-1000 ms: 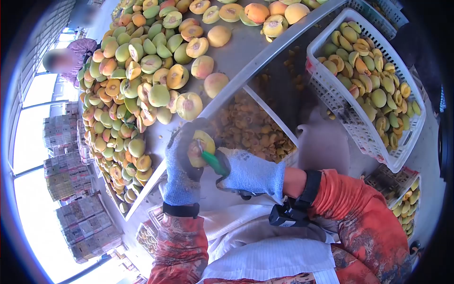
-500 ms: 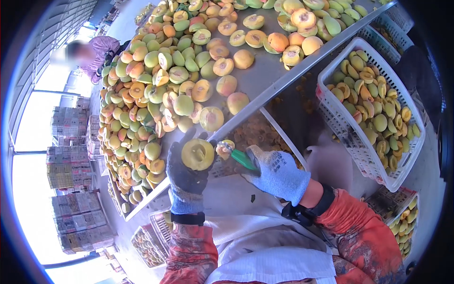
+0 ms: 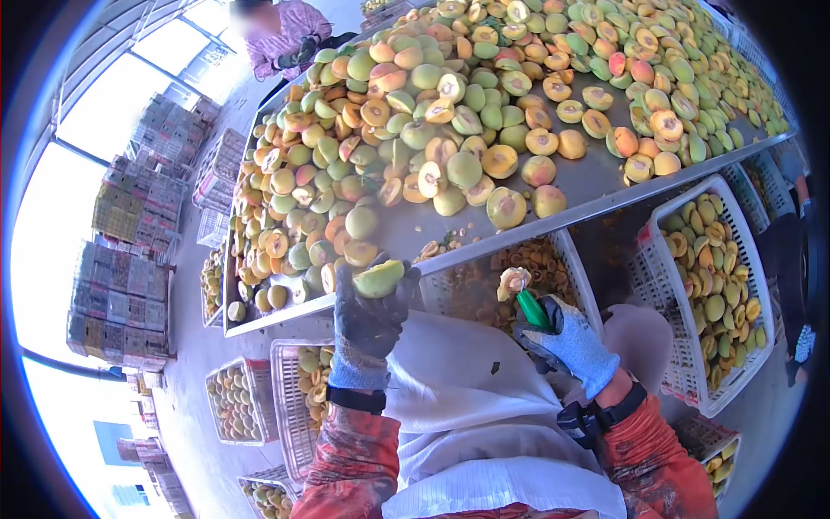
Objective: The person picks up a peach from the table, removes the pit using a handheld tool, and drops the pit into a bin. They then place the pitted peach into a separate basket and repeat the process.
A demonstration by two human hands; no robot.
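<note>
My left hand (image 3: 370, 327), in a dark-palmed blue glove, grips a peach half (image 3: 379, 279) near the table's front edge. The half is tilted, green skin facing me, and its cut side is mostly turned from view. In my right hand (image 3: 577, 344), also gloved, is a green-handled pitting tool (image 3: 533, 310) pointing up and left. A peach pit (image 3: 513, 282) with flesh around it sits on the tool's tip and hides the metal end. The two hands are well apart. Halved and whole peaches (image 3: 406, 112) are heaped on the metal table (image 3: 596, 177) ahead.
Below the table edge, a crate (image 3: 588, 277) holds pits and scraps. On the right stands a white crate (image 3: 711, 402) of peach halves. More filled crates (image 3: 290, 406) stand at lower left. A person (image 3: 290, 35) is at the table's far left; stacked crates (image 3: 121, 303) line the left side.
My right hand has drawn away to the right with the pit on the tool. My left hand has tipped the peach half so its hollow no longer faces me. The view has shifted.
</note>
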